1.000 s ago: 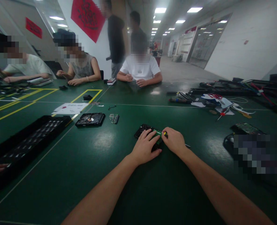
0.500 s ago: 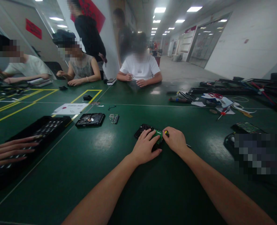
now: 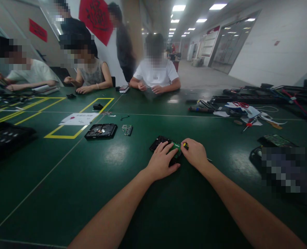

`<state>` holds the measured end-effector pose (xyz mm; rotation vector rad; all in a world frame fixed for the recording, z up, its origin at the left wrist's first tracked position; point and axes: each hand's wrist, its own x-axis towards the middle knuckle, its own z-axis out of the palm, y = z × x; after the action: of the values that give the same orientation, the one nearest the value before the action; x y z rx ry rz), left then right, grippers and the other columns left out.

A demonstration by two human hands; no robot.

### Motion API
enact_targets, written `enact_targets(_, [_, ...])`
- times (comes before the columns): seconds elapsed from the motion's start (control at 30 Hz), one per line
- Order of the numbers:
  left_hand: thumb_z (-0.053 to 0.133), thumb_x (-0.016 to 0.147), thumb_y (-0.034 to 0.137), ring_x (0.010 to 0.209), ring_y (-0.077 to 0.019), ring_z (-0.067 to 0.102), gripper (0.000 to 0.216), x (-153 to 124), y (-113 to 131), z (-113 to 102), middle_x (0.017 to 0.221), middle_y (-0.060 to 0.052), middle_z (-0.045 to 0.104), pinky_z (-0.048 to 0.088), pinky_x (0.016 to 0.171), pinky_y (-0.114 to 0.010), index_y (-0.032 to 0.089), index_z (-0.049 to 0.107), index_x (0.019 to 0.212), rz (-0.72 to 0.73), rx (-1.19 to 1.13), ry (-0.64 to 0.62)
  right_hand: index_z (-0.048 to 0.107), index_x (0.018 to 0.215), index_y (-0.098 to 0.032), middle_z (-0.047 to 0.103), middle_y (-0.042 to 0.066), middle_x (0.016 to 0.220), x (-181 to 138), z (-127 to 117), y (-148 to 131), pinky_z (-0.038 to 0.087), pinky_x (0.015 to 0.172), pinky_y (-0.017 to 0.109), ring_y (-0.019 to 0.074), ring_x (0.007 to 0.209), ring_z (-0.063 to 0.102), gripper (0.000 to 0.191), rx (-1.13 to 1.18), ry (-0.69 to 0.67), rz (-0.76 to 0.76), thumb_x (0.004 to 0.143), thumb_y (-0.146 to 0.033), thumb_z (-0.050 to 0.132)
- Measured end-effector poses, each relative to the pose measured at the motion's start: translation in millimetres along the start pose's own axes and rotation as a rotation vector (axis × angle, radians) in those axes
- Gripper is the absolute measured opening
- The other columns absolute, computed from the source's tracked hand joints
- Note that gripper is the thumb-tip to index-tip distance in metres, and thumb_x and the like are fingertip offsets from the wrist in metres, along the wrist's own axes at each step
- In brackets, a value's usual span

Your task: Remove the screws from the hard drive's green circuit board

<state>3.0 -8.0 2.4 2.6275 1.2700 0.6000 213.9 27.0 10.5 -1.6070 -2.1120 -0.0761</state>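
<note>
My left hand (image 3: pixel 162 160) lies over a flat black device with a green circuit board (image 3: pixel 177 146) on it. Its fingers are spread across the top, and the thumb rests along the near side. The device's dark left end (image 3: pixel 157 142) shows beyond the fingertips and looks like a hard drive. Closed around a screwdriver, my right hand (image 3: pixel 195 153) is at the board's right edge. The yellow-and-black handle end (image 3: pixel 186 146) points at the board, while the thin metal shaft (image 3: pixel 209 159) sticks out behind the hand. My palms hide parts of both things.
Left of my hands lie a small circuit board (image 3: pixel 127 130) and an opened black casing (image 3: pixel 101 131). A black tray (image 3: pixel 8 136) stands far left. Tools, cables and a red screwdriver (image 3: pixel 249 125) lie at the right. Several people sit or stand across the green table (image 3: pixel 104 207).
The black tray at the left has moved away to the left, along with another person's hand. People standing behind have shifted. My hands stay nearly in place.
</note>
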Motion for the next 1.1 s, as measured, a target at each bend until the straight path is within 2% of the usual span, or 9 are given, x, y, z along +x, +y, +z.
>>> enact_targets(0.77, [0.068,0.090,0.054,0.154,-0.0362,0.027,0.071,0.3,-1.0,1.0,0.162,-0.009,0.041,0.023,0.126,-0.057,0.026,0.048,0.152,0.007,-0.003,0.012,0.071,0.097,-0.020,0.076,0.006,0.094,4.4,-1.0,-2.9,0.044,0.077,0.030,0.0209,0.085,0.069,0.018,-0.015,-0.114,0.002,0.096,-0.030,0.055])
enact_targets(1.1, [0.065,0.091,0.057,0.155,-0.0373,0.026,0.071,0.5,-0.4,-1.0,0.163,-0.010,0.040,0.024,0.126,-0.059,0.025,0.048,0.152,0.000,-0.017,-0.008,0.070,0.093,-0.020,0.074,0.005,0.091,7.6,-1.5,-2.9,0.041,0.071,0.030,0.0202,0.079,0.066,0.017,-0.014,-0.137,-0.003,0.096,-0.030,0.056])
